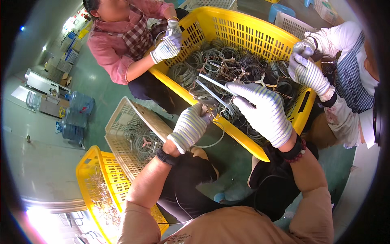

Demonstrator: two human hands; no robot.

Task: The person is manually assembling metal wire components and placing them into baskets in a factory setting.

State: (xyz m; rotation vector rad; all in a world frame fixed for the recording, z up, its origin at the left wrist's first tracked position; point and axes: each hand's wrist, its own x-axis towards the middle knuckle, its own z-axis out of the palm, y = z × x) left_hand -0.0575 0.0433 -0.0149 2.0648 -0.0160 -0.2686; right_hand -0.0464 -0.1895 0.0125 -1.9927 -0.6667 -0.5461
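My left hand [190, 127], in a striped knit glove, is closed on a small metal fitting [210, 106] at the near rim of the yellow basket. From beside it a thin pale tube [219, 140] loops down outside the basket. Two long, pale, narrow rods [213, 92] stick out from my right hand [264, 112], gloved alike and closed around their near ends. Their far ends reach over the basket; whether they are joined is hidden. Below both hands, the yellow basket [243, 140] holds a heap of coiled tubes [227, 55] with metal pieces and chains.
Across at the upper left, a person's gloved hands [168, 44] work at the basket rim; another person's gloved hands [304, 67] are at its right. A beige crate [115, 116] with coils and a smaller yellow basket [87, 156] with metal pieces stand left. Water bottles [79, 110] stand beyond.
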